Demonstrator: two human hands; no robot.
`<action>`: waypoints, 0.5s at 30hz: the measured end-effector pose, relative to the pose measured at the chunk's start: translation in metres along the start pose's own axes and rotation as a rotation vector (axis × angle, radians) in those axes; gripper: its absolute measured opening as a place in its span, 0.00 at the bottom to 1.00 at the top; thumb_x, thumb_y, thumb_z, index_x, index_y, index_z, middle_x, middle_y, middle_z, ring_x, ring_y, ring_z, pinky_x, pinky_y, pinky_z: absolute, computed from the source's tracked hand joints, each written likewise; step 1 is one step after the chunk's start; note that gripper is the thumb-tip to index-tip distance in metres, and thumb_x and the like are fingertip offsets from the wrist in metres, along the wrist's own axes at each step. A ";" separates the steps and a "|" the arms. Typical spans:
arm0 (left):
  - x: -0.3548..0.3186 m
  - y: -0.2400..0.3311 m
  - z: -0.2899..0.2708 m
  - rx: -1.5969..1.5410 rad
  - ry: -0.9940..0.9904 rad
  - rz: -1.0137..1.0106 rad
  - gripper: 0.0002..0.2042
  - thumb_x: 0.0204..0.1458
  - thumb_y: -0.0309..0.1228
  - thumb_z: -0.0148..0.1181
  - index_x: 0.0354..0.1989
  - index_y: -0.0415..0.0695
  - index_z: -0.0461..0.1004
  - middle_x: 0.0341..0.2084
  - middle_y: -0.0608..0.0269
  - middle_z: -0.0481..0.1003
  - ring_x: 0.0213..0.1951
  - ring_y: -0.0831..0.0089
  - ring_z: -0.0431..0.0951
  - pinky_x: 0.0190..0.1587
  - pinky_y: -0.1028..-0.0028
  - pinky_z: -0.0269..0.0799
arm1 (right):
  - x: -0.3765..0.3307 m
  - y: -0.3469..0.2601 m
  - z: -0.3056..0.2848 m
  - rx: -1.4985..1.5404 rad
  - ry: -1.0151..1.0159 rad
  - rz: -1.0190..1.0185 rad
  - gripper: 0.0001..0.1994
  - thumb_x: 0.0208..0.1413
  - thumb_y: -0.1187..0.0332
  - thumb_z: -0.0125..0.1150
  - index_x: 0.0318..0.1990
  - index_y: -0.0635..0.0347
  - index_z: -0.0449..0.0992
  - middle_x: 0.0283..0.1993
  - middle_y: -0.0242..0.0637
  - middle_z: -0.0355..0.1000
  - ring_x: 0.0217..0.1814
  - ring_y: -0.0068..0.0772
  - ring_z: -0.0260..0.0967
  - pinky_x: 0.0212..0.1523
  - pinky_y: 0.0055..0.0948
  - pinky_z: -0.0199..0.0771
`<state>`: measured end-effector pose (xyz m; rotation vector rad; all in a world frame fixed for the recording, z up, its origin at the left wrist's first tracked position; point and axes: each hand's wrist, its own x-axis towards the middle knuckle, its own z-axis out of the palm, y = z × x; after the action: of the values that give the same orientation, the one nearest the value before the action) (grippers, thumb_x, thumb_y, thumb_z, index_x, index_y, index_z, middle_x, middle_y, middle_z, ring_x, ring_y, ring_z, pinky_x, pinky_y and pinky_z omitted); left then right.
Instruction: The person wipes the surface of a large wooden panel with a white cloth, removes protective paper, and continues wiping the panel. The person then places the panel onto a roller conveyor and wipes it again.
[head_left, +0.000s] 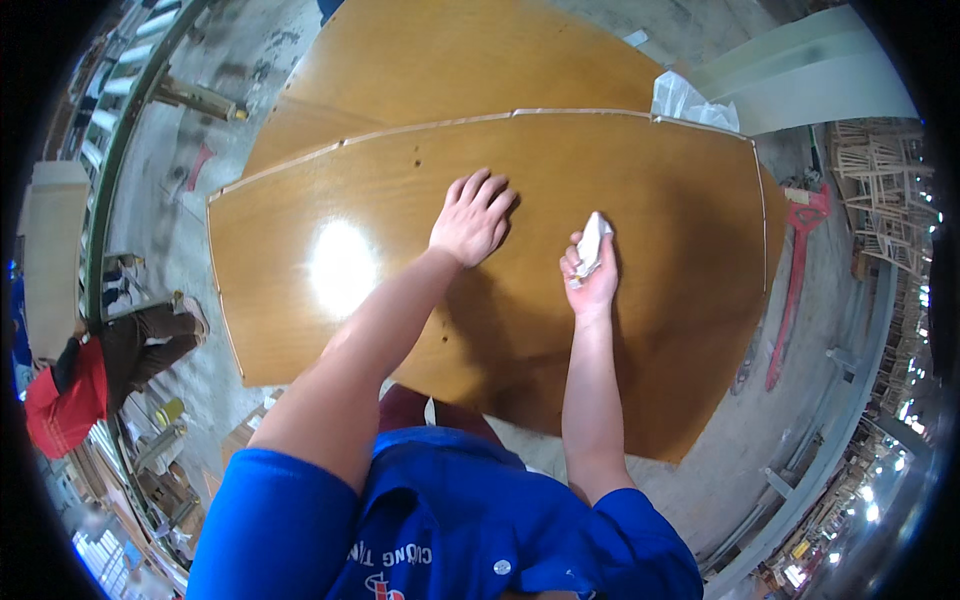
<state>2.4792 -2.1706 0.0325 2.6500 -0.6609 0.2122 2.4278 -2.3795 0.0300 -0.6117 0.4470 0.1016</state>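
"Where's the white wad (592, 245)?"

"In my right hand (590, 275), fingers curled around it and thumb along its side, over the brown panel (540, 200), right of the middle."

"Which way does it point?"

"Narrow tip away from me; its long axis runs nearly straight out, leaning slightly right. The panel's own length goes side to side."

"And your left hand (475, 222)?"

"Palm down at the panel, fingers slightly spread. My palm's underside is hidden."

"What else is hard to make out?"

"My fingers cover the wad's lower end; cloth or paper, I can't tell, nor whether it touches the panel. Beyond the far edge, a second panel (450, 60) is partly covered and cut off by the top. Clear plastic (690, 103) sits at the far right corner. On my left, a red-shirted person (70, 395) is partly lost near the dark rim."
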 end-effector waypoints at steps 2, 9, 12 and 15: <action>-0.003 0.001 0.000 0.001 0.030 0.009 0.18 0.49 0.34 0.50 0.50 0.49 0.66 0.52 0.60 0.64 0.58 0.59 0.58 0.60 0.60 0.52 | -0.037 0.022 0.002 -0.266 -0.031 -0.053 0.19 0.63 0.55 0.39 0.56 0.53 0.63 0.31 0.36 0.68 0.18 0.22 0.59 0.14 0.20 0.55; -0.078 -0.016 -0.010 -0.003 0.049 -0.004 0.18 0.51 0.31 0.49 0.52 0.49 0.65 0.55 0.62 0.63 0.61 0.62 0.57 0.63 0.61 0.50 | -0.112 0.076 -0.003 -0.873 -0.077 -0.117 0.15 0.61 0.62 0.48 0.50 0.60 0.70 0.33 0.34 0.73 0.21 0.16 0.63 0.16 0.15 0.60; -0.148 -0.031 -0.035 0.031 0.069 -0.163 0.19 0.50 0.30 0.50 0.52 0.50 0.66 0.56 0.62 0.63 0.61 0.61 0.57 0.63 0.59 0.49 | -0.126 0.092 -0.008 -1.056 -0.201 -0.228 0.14 0.59 0.61 0.53 0.46 0.60 0.73 0.34 0.34 0.74 0.27 0.19 0.68 0.26 0.19 0.68; -0.219 -0.042 -0.052 0.112 0.197 -0.412 0.19 0.49 0.30 0.50 0.53 0.50 0.66 0.56 0.60 0.63 0.60 0.58 0.57 0.63 0.58 0.49 | -0.126 0.107 0.000 -1.286 -0.294 -0.437 0.13 0.56 0.60 0.55 0.41 0.60 0.75 0.35 0.38 0.76 0.36 0.30 0.74 0.38 0.29 0.72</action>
<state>2.3046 -2.0232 0.0126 2.7511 -0.0365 0.3924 2.2907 -2.2870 0.0280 -1.9115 -0.1113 0.0493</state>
